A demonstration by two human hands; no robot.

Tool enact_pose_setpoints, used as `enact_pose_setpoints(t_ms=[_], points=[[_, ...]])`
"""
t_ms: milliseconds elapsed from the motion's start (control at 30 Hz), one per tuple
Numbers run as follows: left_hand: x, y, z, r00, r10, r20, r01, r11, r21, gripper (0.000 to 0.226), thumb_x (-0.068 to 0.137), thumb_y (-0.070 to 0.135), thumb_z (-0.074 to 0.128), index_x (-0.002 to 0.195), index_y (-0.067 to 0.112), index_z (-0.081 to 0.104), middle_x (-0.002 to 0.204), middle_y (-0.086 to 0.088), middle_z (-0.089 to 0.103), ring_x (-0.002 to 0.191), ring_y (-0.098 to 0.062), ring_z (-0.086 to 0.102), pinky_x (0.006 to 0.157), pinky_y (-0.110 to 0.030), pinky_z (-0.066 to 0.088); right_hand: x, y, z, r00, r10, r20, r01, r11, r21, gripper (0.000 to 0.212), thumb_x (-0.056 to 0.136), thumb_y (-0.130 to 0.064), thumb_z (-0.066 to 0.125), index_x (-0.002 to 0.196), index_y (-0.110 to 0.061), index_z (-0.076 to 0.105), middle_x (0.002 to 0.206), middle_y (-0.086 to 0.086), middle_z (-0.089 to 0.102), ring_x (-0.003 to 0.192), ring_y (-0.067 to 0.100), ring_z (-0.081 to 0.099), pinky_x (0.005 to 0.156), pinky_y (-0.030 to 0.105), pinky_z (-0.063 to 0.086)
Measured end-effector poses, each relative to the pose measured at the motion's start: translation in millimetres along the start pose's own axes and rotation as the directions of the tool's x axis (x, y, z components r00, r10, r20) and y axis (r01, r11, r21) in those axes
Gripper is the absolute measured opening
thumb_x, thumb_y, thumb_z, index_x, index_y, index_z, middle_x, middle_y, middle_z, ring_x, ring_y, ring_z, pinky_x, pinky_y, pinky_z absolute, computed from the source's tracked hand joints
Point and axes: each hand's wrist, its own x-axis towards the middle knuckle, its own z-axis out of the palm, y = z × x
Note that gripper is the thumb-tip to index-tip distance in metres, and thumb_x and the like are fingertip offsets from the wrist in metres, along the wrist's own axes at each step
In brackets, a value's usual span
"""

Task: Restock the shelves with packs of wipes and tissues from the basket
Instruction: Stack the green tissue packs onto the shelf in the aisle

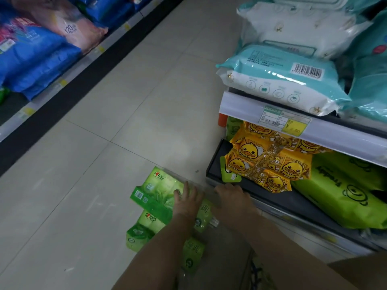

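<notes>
Two green tissue multipacks lie on the floor tiles. The upper green pack [156, 192] rests on the lower green pack [142, 231]. My left hand [187, 200] lies flat on the upper pack's right part, fingers spread. My right hand [230, 193] grips that pack's far right end, next to the edge of the bottom shelf [278, 200]. On that shelf sit yellow duck-print packs [270, 162] and lime green packs [345, 195]. On the shelf above lie teal and white wipes packs [282, 78]. No basket shows.
Across the aisle at the left, a low shelf holds blue packs [37, 57] and a pink pack [69, 24], with a dark base strip below. A white price rail [272, 118] with labels juts out at the right. Pale floor tiles [125, 101] run between the shelves.
</notes>
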Motion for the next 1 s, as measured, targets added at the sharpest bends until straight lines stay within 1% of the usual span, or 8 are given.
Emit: enact_pose_setpoints(t_ms=[167, 267, 333, 400, 500, 733, 833, 1000], points=[[-19.3, -16.4, -18.7, 0.995, 0.038, -0.090, -0.041, 0.999, -0.029, 0.103, 0.080, 0.018, 0.070, 0.150, 0.015, -0.005, 0.157, -0.008, 0.002, 0.147, -0.028, -0.006, 0.108, -0.067, 0.009, -2.2, -4.9, -0.7, 1.000, -0.025, -0.018, 0.025, 1.000, -0.005, 0.055, 0.088, -0.040, 0.055, 0.137, -0.021, 0.037, 0.135, 0.005, 0.044, 0.124, 0.026, 0.039, 0.100, 0.040, 0.034], [-36.5, -24.5, -39.7, 0.984, 0.015, -0.178, -0.036, 0.993, -0.114, 0.112, 0.067, 0.032, 0.080, 0.147, 0.019, 0.002, 0.147, -0.006, 0.016, 0.141, -0.027, 0.011, 0.108, -0.064, 0.011, -11.1, -10.7, 2.2, 0.998, -0.047, -0.031, 0.048, 0.999, 0.026, 0.074, 0.084, -0.041, 0.062, 0.144, -0.021, 0.024, 0.141, 0.005, 0.036, 0.128, 0.026, 0.037, 0.103, 0.038, 0.031], [-48.1, -26.8, -54.3, 0.972, -0.006, -0.235, -0.037, 0.983, -0.179, 0.115, 0.060, 0.039, 0.082, 0.144, 0.020, 0.005, 0.141, -0.003, 0.019, 0.137, -0.025, 0.016, 0.109, -0.061, 0.012, -20.9, -17.5, 2.7, 0.993, -0.069, -0.094, 0.069, 0.998, -0.003, 0.096, 0.069, -0.051, 0.073, 0.144, -0.021, 0.021, 0.144, 0.010, 0.033, 0.124, 0.032, 0.044, 0.099, 0.044, 0.038], [-61.9, -28.9, -67.6, 0.952, -0.017, -0.307, -0.060, 0.969, -0.239, 0.113, 0.058, 0.039, 0.081, 0.142, 0.023, 0.007, 0.139, -0.001, 0.021, 0.135, -0.024, 0.019, 0.111, -0.057, 0.012, -30.3, -25.8, -2.4, 0.975, -0.114, -0.190, 0.092, 0.988, -0.122, 0.123, 0.040, -0.056, 0.087, 0.139, -0.020, 0.024, 0.142, 0.023, 0.040, 0.109, 0.043, 0.057, 0.078, 0.051, 0.052], [-87.4, -35.6, -84.9, 0.919, -0.012, -0.394, -0.116, 0.947, -0.299, 0.114, 0.059, 0.040, 0.080, 0.145, 0.024, 0.008, 0.142, 0.000, 0.022, 0.136, -0.021, 0.018, 0.116, -0.050, 0.009, -44.1, -30.9, -9.2, 0.946, -0.265, -0.188, 0.189, 0.919, -0.345, 0.117, 0.067, -0.036, 0.081, 0.142, -0.029, -0.009, 0.155, 0.025, -0.009, 0.138, 0.049, 0.020, 0.097, 0.059, 0.039], [-145.2, -54.7, -119.9, 0.779, 0.032, -0.627, -0.307, 0.890, -0.336, 0.116, 0.059, 0.041, 0.077, 0.150, 0.018, 0.007, 0.145, 0.002, 0.021, 0.138, -0.017, 0.016, 0.118, -0.033, 0.015, -69.3, -40.6, -55.9, 0.840, -0.469, -0.273, 0.261, 0.790, -0.555, 0.126, 0.030, -0.041, 0.094, 0.140, -0.028, 0.034, 0.144, 0.018, 0.029, 0.123, 0.050, 0.045, 0.079, 0.065, 0.047], [-163.1, -66.3, -130.2, 0.718, 0.002, -0.696, -0.330, 0.882, -0.338, 0.124, 0.058, 0.044, 0.074, 0.151, 0.023, -0.007, 0.150, 0.003, 0.015, 0.140, -0.016, 0.012, 0.118, -0.027, 0.012, -81.7, -53.5, -91.1, 0.751, -0.595, -0.284, 0.335, 0.715, -0.614, 0.113, 0.050, -0.025, 0.089, 0.141, -0.033, 0.024, 0.142, 0.015, 0.014, 0.128, 0.051, 0.030, 0.089, 0.065, 0.044], [-189.1, -91.0, -151.3, 0.621, -0.118, -0.774, -0.325, 0.860, -0.392, 0.134, 0.056, 0.065, 0.069, 0.143, 0.034, -0.028, 0.158, -0.002, -0.010, 0.146, -0.021, 0.001, 0.119, -0.038, 0.011, -101.5, -63.6, -152.8, 0.650, -0.684, -0.330, 0.300, 0.630, -0.716, 0.086, 0.038, -0.028, 0.087, 0.118, -0.026, 0.056, 0.127, 0.019, 0.039, 0.108, 0.040, 0.044, 0.074, 0.052, 0.054]])
